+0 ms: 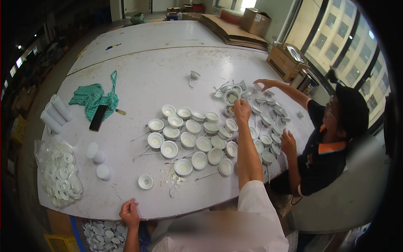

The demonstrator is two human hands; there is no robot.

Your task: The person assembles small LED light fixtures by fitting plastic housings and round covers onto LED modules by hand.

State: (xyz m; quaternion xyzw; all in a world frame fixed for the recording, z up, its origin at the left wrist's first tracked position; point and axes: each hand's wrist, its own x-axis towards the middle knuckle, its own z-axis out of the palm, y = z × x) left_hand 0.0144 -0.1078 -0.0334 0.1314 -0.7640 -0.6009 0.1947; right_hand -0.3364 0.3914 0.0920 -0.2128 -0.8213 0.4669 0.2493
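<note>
A: Status?
B: Right hand reaches far across the table, fingers curled down onto a round white lamp housing; can't tell if actually clamped. Left hand at near table edge, fingertips pinched together on something small.
A: Progress?
B: Looks midway. Rows of housings laid out mid-table, wires trailing. Bag of white parts at left looks mostly full. Co-worker's hands among more housings at right.
</note>
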